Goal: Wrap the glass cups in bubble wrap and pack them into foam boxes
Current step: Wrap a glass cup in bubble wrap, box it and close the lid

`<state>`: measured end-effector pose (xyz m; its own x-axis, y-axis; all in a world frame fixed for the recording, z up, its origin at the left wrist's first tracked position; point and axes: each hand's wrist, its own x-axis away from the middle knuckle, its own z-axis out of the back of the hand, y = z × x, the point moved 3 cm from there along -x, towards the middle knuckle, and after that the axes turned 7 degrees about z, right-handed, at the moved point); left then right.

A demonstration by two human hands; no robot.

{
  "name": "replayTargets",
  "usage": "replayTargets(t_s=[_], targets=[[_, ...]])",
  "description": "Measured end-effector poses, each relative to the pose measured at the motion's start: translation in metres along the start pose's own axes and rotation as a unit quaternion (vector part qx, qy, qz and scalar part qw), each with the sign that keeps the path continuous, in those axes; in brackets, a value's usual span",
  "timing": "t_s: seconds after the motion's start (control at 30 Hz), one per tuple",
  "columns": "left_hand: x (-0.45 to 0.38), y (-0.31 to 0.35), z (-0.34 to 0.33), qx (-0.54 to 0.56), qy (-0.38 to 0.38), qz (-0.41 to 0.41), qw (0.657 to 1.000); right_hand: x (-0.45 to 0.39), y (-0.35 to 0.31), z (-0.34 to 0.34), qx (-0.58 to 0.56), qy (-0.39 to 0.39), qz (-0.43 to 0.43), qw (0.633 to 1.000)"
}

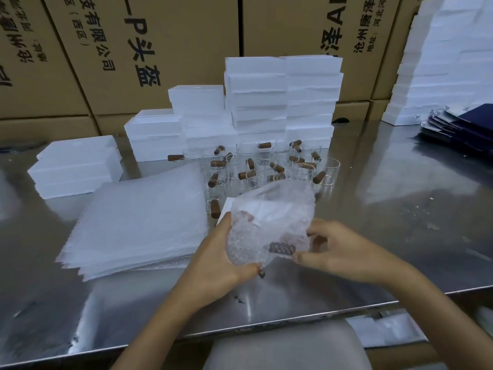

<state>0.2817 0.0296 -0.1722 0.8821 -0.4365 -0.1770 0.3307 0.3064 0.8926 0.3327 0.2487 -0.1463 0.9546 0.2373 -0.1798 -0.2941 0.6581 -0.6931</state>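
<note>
A glass cup with a brown wooden handle sits inside a crumpled sheet of bubble wrap (269,222), held above the steel table. My left hand (226,259) grips the bundle from the left and below. My right hand (336,249) pinches the wrap's right edge near the handle. Behind the bundle stand several bare glass cups (262,166) with wooden handles. A stack of flat bubble wrap sheets (141,222) lies to the left. White foam boxes (282,102) are piled at the back, and one foam box shows partly behind the bundle.
More foam boxes (76,166) lie at the left and a tall pile (440,62) at the right. Dark blue flat cartons (464,129) rest at the far right. Cardboard cartons (133,49) wall the back. The table's front edge (293,324) runs just below my forearms.
</note>
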Motion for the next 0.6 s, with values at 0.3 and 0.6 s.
replayTargets(t_s=[0.3,0.6], targets=[[0.002,-0.002,-0.007,-0.066,0.037,-0.011,0.997,0.008,0.021,-0.018,0.020,0.124,-0.036,0.991],[0.001,0.008,-0.014,0.063,0.072,-0.009,0.995,0.002,0.008,-0.029,0.145,0.235,-0.024,0.961]])
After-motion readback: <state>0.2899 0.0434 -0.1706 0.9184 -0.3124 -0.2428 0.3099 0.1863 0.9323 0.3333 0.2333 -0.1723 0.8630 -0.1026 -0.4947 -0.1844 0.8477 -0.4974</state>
